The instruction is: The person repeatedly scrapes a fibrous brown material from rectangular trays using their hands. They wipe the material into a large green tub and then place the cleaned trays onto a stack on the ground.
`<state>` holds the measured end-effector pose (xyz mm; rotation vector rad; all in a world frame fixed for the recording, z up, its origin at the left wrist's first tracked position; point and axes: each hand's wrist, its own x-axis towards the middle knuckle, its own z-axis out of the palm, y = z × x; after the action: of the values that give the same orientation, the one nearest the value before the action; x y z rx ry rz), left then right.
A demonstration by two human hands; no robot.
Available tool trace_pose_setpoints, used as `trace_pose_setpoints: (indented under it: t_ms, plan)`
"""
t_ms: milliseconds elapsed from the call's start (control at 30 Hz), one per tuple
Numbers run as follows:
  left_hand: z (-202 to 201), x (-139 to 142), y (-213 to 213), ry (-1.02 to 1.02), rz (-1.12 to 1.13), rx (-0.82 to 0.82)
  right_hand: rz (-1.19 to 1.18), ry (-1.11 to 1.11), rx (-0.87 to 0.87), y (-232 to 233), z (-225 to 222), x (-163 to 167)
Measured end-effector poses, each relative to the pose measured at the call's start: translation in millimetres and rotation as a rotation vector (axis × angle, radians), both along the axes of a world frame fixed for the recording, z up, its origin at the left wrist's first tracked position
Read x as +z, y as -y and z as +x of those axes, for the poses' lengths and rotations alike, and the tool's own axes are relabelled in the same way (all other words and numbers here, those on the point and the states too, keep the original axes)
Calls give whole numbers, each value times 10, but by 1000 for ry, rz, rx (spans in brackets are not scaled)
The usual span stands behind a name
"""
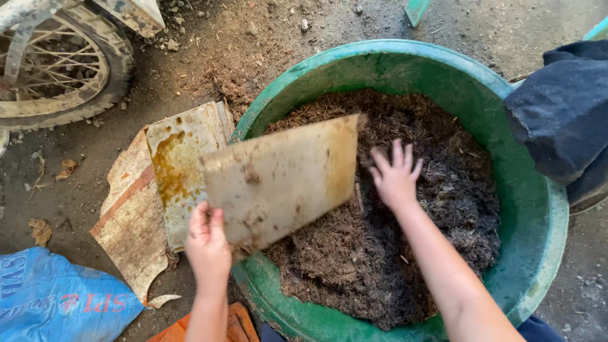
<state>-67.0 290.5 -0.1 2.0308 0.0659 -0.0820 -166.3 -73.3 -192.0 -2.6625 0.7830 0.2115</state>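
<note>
Fingers of the left hand (207, 246) clamp a stained flat tan board (282, 179) tilted as a scoop over the green plastic tub (535, 253), while the right hand (394, 176), fingers spread apart, presses into dark brown fibrous compost (354, 253).

A dirt floor (266, 38) carries a big green tub (538, 253) of brown mulch. Beside it lie stained boards (158, 202), a blue sack (57, 301), scattered stones (172, 44) and a spoked wheel (63, 63).
</note>
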Motion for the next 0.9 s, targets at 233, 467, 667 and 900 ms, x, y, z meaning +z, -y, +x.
trace_pose_setpoints:
  t_ms: [233,467,667,900]
  plan:
    - [243,693,283,662,288,-683,-124,143,-143,1034,-32,-51]
    - [-52,17,-136,913,408,-592,-244,-130,-37,858,-323,-155]
    - [-398,-787,-348,-37,-545,266,-169,-379,-75,631,-537,244]
    - [-592,-1182,-427,-185,-682,85,-73,-619,-104,128,-916,437]
